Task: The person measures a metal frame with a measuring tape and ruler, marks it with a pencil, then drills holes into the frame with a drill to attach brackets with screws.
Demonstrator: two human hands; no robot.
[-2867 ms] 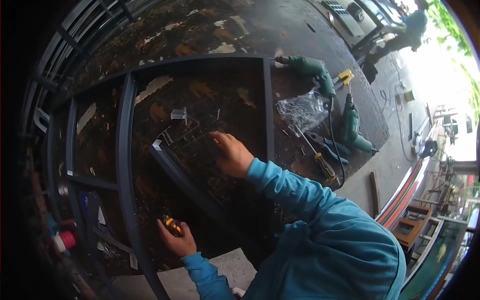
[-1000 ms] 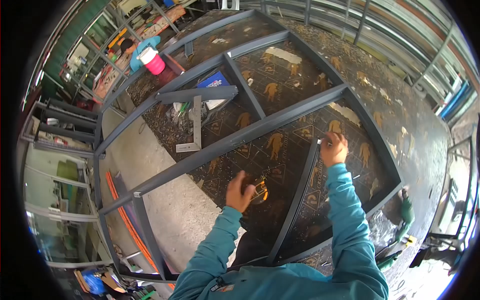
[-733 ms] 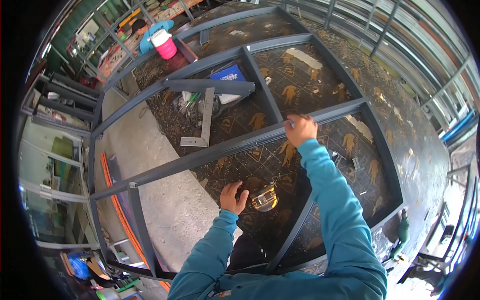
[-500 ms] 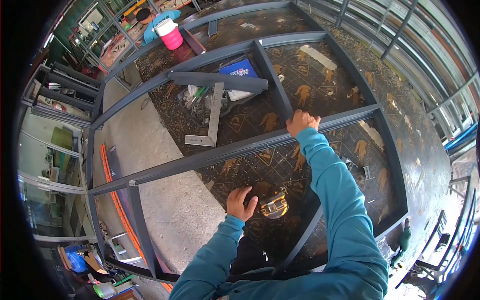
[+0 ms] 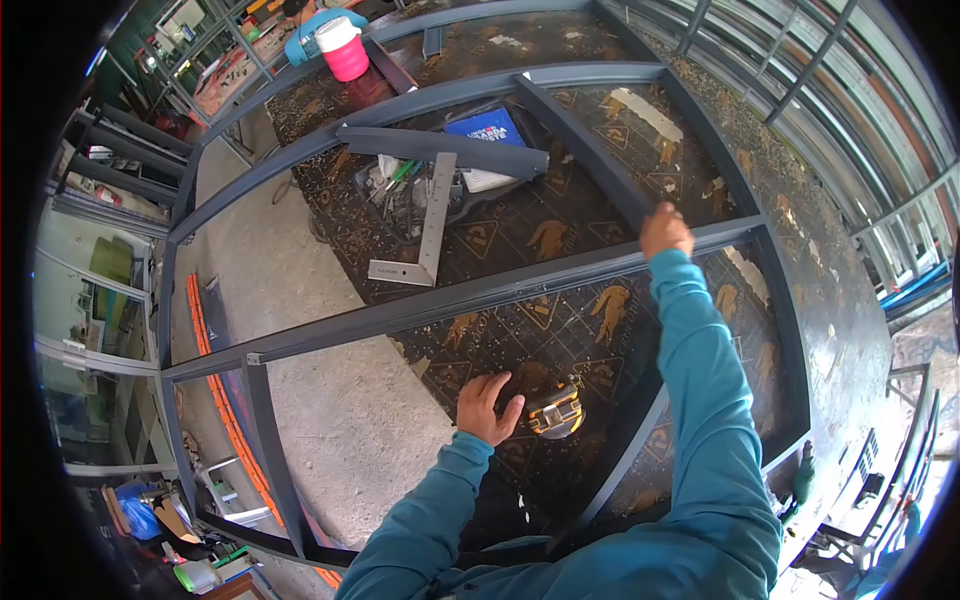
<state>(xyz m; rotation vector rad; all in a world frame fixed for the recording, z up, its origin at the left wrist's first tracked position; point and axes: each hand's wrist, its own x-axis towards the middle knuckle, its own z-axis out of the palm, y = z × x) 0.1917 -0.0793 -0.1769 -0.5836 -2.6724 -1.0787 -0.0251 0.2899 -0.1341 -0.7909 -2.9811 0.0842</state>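
Observation:
My right hand grips the near end of a dark grey metal crossbar, close to the long middle rail of a large grey metal frame. The crossbar slants, its far end at the curved rail behind. My left hand hovers low with thumb and fingers apart, holding nothing. Just right of it lies a yellow and black tape measure on the dark printed board. A metal try square rests beyond the middle rail, beside a loose grey profile.
A tray of small parts and a blue box sit inside the frame. At the back stands a pink and white jug, near a person in blue. Orange strips lie on the left; metal racks line the right.
My right hand has moved right along the middle rail, swinging the crossbar's near end with it, so the bar slants more. My left hand has barely moved.

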